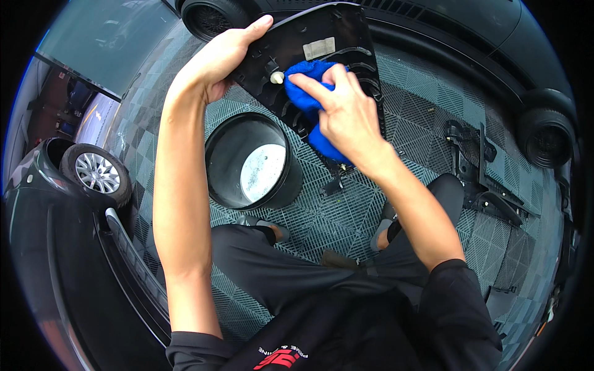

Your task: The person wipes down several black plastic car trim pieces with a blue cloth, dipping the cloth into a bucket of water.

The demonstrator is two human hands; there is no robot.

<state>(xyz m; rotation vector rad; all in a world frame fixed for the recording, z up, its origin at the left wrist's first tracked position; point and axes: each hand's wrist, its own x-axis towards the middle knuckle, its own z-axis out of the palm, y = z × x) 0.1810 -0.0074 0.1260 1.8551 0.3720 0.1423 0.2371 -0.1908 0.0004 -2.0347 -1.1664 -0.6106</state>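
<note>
A black plastic car trim panel point(263, 65) is held up in front of me, its ribbed inner side with a pale label and a white clip point(276, 78) turned toward me. My left hand point(232, 52) grips the panel by its left edge, thumb along the top and the other fingers mostly hidden behind. With bent fingers, my right hand point(343, 105) presses a bunched blue cloth point(303, 99) against the panel's inner face. Part of the cloth hangs below that hand. Under the panel, to the left, stands a black bucket point(213, 176) with whitish, foamy liquid in it.
A dark car point(49, 247) with a silver-spoked wheel point(97, 173) stands close on my left. Another dark car point(458, 37) spans the far side. Black plastic parts point(479, 167) lie at right on the grey grid-tile floor point(328, 216). A small black piece point(332, 185) lies near the bucket.
</note>
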